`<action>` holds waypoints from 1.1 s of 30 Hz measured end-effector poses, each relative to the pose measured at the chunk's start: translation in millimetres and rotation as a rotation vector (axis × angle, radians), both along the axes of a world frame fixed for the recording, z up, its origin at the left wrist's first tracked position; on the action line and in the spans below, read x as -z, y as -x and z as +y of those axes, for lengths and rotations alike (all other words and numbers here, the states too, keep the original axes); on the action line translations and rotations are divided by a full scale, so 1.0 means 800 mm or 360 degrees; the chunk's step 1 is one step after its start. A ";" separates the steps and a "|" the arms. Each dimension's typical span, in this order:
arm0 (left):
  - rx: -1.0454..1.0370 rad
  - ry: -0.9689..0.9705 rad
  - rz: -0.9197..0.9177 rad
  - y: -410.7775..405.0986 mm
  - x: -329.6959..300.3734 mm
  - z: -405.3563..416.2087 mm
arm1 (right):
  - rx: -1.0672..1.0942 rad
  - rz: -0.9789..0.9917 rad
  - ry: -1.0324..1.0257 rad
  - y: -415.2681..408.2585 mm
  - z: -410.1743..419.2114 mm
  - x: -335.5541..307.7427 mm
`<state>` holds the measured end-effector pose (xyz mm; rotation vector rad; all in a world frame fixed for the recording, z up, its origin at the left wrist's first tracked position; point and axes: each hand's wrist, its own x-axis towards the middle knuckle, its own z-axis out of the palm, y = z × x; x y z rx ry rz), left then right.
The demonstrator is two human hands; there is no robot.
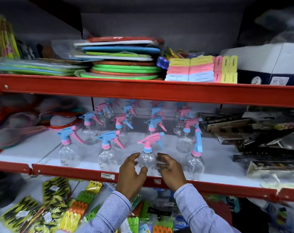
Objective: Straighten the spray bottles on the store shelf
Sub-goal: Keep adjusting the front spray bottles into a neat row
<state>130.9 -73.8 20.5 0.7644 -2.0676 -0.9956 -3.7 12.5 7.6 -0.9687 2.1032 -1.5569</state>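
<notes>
Several clear round spray bottles with pink and blue trigger heads stand in rows on the white middle shelf [47, 152]. The front-row bottle with a pink head [148, 155] sits between my hands. My left hand [132, 174] curls at its left side and my right hand [170, 170] at its right, fingers spread close to the clear body; whether they touch it I cannot tell. Two blue-headed bottles [68, 148] [107, 153] stand to the left in the front row. To the right, one bottle [195, 158] has its blue head turned and looks tilted.
A red shelf rail [75, 172] with price tags runs under my hands. Black boxes [260, 142] crowd the shelf's right end, coloured plastic ware [16, 132] the left. Above are stacked plates [124, 68] and pastel packs [201, 69]. Packets of clothes pegs [58, 207] lie below.
</notes>
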 end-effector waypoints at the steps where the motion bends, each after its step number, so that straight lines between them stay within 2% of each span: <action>1: 0.0008 -0.0023 -0.0003 0.001 -0.001 -0.002 | -0.0003 0.0002 -0.0007 -0.002 0.002 0.000; 25: 0.0160 -0.0047 -0.0011 -0.001 0.009 -0.022 | 0.0074 0.0080 -0.0029 -0.012 0.004 -0.001; 33: 0.0129 0.0275 0.0211 -0.016 0.009 -0.011 | 0.0169 0.0315 0.0079 -0.010 0.034 0.000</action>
